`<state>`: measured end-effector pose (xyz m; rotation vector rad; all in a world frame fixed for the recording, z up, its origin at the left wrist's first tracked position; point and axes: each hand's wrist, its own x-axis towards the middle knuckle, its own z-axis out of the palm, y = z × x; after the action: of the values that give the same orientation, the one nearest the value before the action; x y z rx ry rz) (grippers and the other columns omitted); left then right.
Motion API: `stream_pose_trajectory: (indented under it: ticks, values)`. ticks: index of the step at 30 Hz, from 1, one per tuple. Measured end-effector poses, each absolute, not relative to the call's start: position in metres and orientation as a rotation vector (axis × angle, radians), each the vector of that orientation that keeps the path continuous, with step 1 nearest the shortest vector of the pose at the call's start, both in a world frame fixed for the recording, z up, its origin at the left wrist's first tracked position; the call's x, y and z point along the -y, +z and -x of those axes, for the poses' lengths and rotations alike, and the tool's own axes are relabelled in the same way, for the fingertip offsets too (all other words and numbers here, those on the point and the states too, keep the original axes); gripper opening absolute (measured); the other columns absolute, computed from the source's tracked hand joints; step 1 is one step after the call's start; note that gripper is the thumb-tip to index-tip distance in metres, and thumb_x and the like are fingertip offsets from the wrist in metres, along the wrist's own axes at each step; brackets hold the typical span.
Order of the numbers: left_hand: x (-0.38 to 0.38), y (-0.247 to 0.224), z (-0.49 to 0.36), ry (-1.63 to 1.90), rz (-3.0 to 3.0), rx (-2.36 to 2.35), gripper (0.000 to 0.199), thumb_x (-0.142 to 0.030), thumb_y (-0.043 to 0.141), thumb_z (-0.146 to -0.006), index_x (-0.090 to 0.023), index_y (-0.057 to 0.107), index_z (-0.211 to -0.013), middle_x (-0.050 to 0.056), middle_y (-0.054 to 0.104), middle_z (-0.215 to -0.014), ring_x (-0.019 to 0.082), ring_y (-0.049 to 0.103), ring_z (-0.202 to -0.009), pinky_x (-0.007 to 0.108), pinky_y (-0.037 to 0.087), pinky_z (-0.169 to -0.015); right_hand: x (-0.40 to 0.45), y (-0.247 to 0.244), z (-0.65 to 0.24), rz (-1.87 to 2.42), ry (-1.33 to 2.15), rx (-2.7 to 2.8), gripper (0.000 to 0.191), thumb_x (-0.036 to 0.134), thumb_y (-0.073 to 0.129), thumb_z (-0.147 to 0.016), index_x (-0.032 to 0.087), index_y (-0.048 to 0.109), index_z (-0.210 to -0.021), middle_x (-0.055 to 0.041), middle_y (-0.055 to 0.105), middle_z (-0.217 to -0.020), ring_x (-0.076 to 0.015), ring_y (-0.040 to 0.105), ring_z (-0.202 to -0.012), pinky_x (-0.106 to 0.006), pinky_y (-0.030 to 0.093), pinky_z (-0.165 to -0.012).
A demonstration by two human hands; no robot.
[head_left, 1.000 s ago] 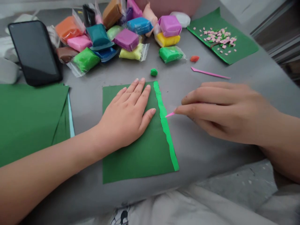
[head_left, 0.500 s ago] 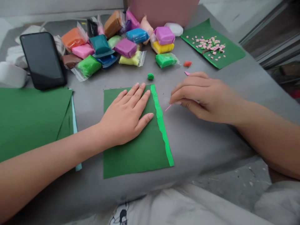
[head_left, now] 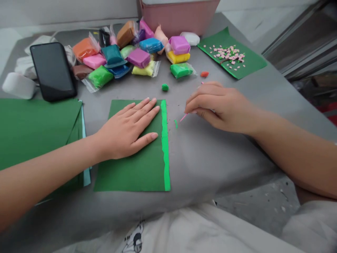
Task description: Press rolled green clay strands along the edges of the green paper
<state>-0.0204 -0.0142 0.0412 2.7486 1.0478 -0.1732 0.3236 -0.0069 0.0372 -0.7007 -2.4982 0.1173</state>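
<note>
My left hand (head_left: 126, 131) lies flat with its fingers spread on a dark green sheet (head_left: 131, 174). Along the sheet's right edge runs a bright green clay strip (head_left: 165, 147) with a wavy inner side. To the right, my right hand (head_left: 214, 105) pinches a thin pink stick (head_left: 183, 117), its tip pointing down and left. Close to that tip, a small green scrap (head_left: 176, 123) lies on the grey table. A green clay lump (head_left: 165, 87) sits beyond the sheet, and a red lump (head_left: 204, 74) rests behind my right hand.
Wrapped clay packs (head_left: 138, 58) in many colours are piled at the back, before a pink box (head_left: 179, 17). A black phone (head_left: 53, 72) lies at the left above more green sheets (head_left: 34, 130). A green card with a pink blossom tree (head_left: 252, 65) is at the back right.
The green sheet has turned and shifted left under my left hand. A green scrap now shows on the table beside the strip. My right hand still pinches the pink stick; the whole view has shifted slightly.
</note>
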Motion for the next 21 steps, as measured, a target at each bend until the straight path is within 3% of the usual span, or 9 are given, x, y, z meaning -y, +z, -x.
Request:
stream_pose_trajectory:
  ticks: [5,10,16,21]
  values:
    - [-0.017,0.044,0.033,-0.175,-2.806,-0.711,0.093,-0.074,0.022,-0.121,-0.015,0.028,-0.193,0.014,0.016,-0.202,0.035,0.016,-0.190,0.055,0.016,-0.155,0.006,0.039,-0.323,0.760,0.147,2.531,0.027,0.022,0.054,-0.119,0.029,0.079,-0.119,-0.0057,0.086,-0.123,-0.0258,0.083,-0.115,-0.043,0.064,-0.100]
    - [-0.041,0.048,0.027,-0.169,-2.845,-0.469,0.090,-0.071,0.029,-0.121,-0.016,0.029,-0.193,0.013,0.023,-0.201,0.034,0.021,-0.189,0.052,0.017,-0.155,0.001,0.029,-0.325,0.955,0.193,2.513,0.029,0.023,0.056,-0.116,0.028,0.084,-0.118,-0.0086,0.086,-0.114,-0.0281,0.083,-0.105,-0.044,0.066,-0.093]
    - [-0.045,0.050,0.025,-0.168,-2.837,-0.467,0.090,-0.072,0.034,-0.120,-0.019,0.030,-0.193,0.012,0.022,-0.202,0.037,0.020,-0.190,0.054,0.017,-0.154,0.002,0.025,-0.317,1.019,0.244,2.451,0.020,0.025,0.063,-0.112,0.026,0.082,-0.107,-0.0067,0.083,-0.099,-0.0257,0.078,-0.092,-0.039,0.061,-0.083]
    - [-0.044,0.051,0.027,-0.192,-2.819,-0.544,0.094,-0.076,0.033,-0.119,-0.017,0.028,-0.193,0.014,0.016,-0.203,0.040,0.016,-0.190,0.060,0.015,-0.154,0.013,0.037,-0.306,0.941,0.344,2.521,0.023,0.025,0.060,-0.114,0.024,0.081,-0.105,-0.0073,0.081,-0.101,-0.0236,0.077,-0.088,-0.037,0.058,-0.079]
